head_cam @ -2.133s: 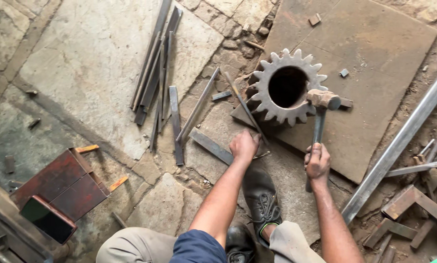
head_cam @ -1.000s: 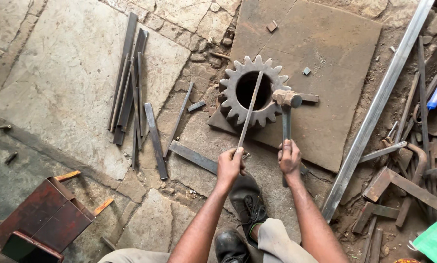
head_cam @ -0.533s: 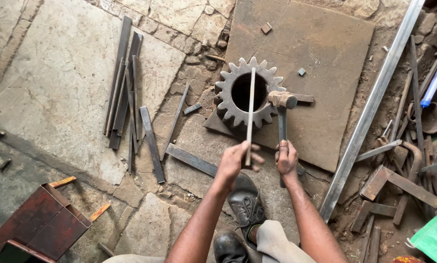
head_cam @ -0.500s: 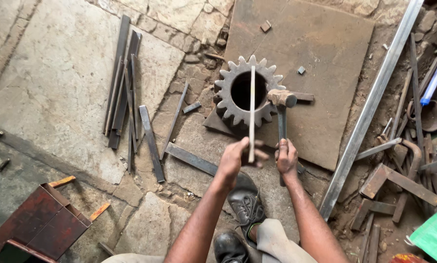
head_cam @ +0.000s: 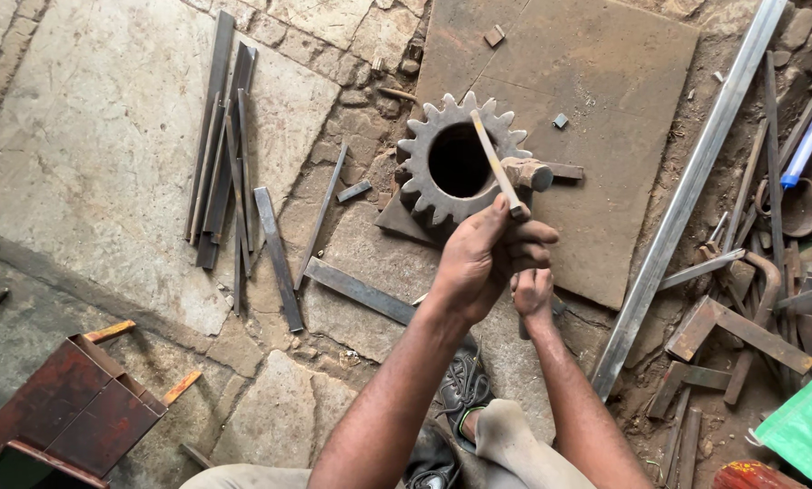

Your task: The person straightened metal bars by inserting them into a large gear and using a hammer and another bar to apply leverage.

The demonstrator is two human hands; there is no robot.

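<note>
Gripping a wooden hammer handle, the right hand (head_cam: 533,292) is seen nearest. Just above it, a thin pale metal strip (head_cam: 495,163) is pinched by the left hand (head_cam: 483,258), slanting over a large grey toothed gear (head_cam: 424,177) on a rusty flat steel plate (head_cam: 605,109).

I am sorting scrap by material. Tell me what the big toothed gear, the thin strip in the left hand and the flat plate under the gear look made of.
Gear: probably cast steel or iron, dull grey and rough.
Strip in the left hand: pale and smooth; maybe bright metal, unclear.
Plate: likely steel, brown with rust.
</note>
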